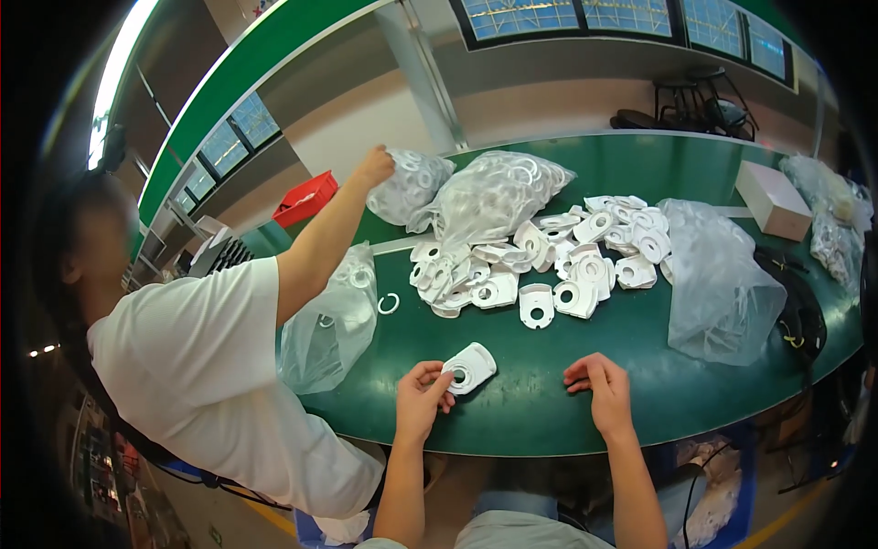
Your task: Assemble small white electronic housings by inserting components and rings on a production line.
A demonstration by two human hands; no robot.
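Observation:
Between the thumb and fingers of my left hand is a white plastic housing with a round hole, tilted just above the green table. My right hand hovers to its right, fingers loosely bent and apart, and I see nothing in it. Beyond both hands spreads a heap of similar white housings. One loose housing lies at the near side of that heap. A single white ring rests on the table to the left.
At my left a co-worker in a white shirt reaches toward a bag of white rings. Another full bag stands beside it. Clear plastic bags flank the heap. A white box and red bin sit farther off.

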